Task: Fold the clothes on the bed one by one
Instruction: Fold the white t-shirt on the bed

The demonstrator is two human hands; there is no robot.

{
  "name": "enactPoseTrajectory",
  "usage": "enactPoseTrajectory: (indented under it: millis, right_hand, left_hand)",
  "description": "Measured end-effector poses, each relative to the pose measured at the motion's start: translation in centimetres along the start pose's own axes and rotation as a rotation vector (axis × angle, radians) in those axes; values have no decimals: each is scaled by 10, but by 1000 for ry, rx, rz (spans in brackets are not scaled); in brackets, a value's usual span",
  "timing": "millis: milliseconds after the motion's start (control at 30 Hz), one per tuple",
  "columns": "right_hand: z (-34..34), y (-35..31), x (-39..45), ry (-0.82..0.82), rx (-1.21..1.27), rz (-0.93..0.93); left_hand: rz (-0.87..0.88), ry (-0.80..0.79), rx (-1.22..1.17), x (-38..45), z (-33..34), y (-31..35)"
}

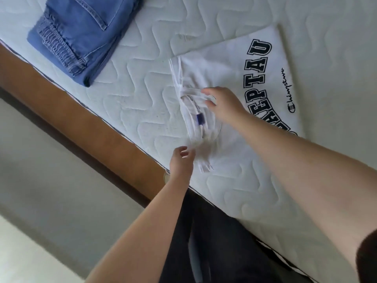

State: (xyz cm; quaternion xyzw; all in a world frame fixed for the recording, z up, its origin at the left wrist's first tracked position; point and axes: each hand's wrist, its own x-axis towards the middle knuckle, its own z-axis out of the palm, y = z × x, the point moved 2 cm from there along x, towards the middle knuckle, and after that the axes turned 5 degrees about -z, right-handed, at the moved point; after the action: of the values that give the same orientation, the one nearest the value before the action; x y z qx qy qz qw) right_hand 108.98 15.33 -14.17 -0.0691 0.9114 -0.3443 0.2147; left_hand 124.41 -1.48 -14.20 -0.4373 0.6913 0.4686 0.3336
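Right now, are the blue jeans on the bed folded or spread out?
Folded. The blue jeans lie as a compact stacked bundle on the mattress, waistband layers doubled over, neither hand touching them.

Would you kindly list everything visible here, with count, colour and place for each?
T-shirt: one, white with dark lettering, flat on the mattress, collar towards the bed's edge.
Jeans: one, blue, folded, upper left on the mattress.
Mattress: one, white quilted, fills the upper right.
Bed frame: one, brown wood, along the mattress edge.
Left hand: one, at the shirt's near edge; grip blurred.
Right hand: one, pinching the collar.
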Motion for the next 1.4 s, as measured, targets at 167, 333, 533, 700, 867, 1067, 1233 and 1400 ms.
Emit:
enactPoseTrajectory:
  millis: [167, 333, 533, 700, 867, 1067, 1233, 1400]
  right_hand:
    - [5, -4, 9, -64, -84, -55]
    - [-9, -2, 27, 31, -143, -144]
    - [-9, -14, 75, 90, -249, -250]
    - [-13, -21, 124, 2, -454, -216]
    - [-20, -16, 155, -218, -613, -87]
    - [-37, -11, 172, -241, -658, -38]
    - [-35, -9, 172, -306, -612, -73]
    - [-50, -11, 162, -336, -494, -184]
  left_hand:
    - [-79, -67, -46, -9, 23, -27]
    - [-111, -15, -118, -11, 44, -29]
    - [-57, 23, 109, 1, 50, -30]
    - [-10, -53, -98, -9, 49, -30]
    - [-133, -248, -682, -25, 56, -31]
    - [-194, -426, -1138, -34, 74, -46]
    - [-216, -495, -1021, -39, 91, -54]
    - [-155, -401, -1005, -35, 94, -34]
